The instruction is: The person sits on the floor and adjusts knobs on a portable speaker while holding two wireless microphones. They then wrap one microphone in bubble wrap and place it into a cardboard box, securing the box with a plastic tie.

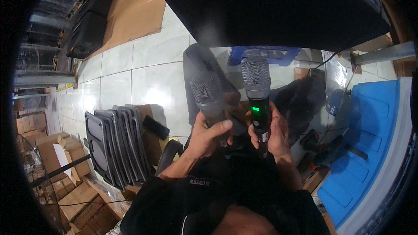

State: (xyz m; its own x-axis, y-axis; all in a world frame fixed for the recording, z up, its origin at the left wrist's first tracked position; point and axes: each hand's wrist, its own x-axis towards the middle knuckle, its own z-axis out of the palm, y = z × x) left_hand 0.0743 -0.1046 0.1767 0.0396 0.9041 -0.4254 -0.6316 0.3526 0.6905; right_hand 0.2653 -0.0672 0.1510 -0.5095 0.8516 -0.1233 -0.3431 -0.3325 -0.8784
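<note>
Two handheld wireless microphones are held side by side in front of my body, mesh heads pointing away from me. My left hand [207,135] is closed round the left microphone [206,93], whose grey head looks hazy and whose handle is mostly hidden. My right hand [278,132] grips the right microphone [256,78] along the side of its black body. A small display glows green on that body, with a round button below it. The two microphones stand slightly apart.
A large black surface [261,13] lies ahead, with a blue plastic stool [283,55] under its near edge. On the left are stacked grey-black frames [115,146], a dark flat rectangular object [156,127] and cardboard boxes [80,200]. A blue ribbed plastic panel [368,130] stands at right.
</note>
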